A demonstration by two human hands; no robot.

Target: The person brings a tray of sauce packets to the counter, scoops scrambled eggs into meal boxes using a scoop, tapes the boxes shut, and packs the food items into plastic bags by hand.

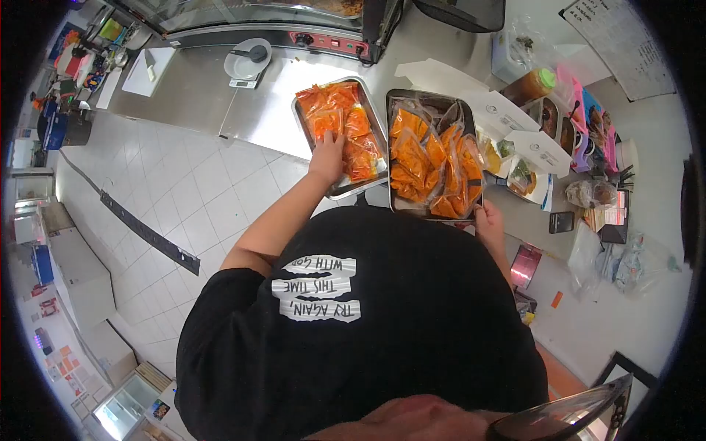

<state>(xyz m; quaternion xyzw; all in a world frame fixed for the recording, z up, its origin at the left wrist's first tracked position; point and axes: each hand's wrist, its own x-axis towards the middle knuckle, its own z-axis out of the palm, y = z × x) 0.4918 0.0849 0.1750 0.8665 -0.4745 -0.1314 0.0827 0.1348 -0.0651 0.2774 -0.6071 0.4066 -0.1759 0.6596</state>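
Note:
Two metal trays are side by side before me. In the left tray (375, 125), flat clear bags of orange, sauce-like food lie in rows. My left hand (329, 156) reaches over that tray, its fingers closed on the near edge of one bag (326, 123). The right tray (435, 94) carries more orange-filled bags (415, 158), piled loosely and overlapping. At its near right corner, my right hand (490, 220) grips the rim. Part of that hand is hidden behind the tray edge and my shirt.
A kitchen scale (243, 84) with a white bowl (248, 60) stands on the steel counter (193, 95). Behind is a glass-fronted unit with a red control panel (327, 42). To the right are open cardboard boxes (540, 149), a green-capped bottle (529, 87) and a phone (561, 223).

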